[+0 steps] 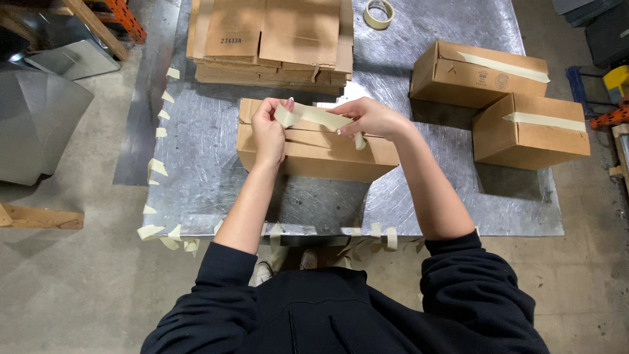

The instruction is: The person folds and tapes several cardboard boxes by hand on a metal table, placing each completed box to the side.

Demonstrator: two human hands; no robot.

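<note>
A brown cardboard box (321, 157) lies on the metal table (196, 170) in front of me, its top flaps closed. Both my hands hold one strip of pale masking tape (314, 116) stretched just above the box top. My left hand (268, 131) pinches the strip's left end. My right hand (370, 118) pinches the right end, where a short tail of tape hangs down.
Two taped boxes (478, 72) (531, 131) stand at the right of the table. A stack of flattened cartons (272, 39) lies at the back, with a tape roll (379, 13) beside it. Several cut tape strips (157, 167) hang along the table's left and front edges.
</note>
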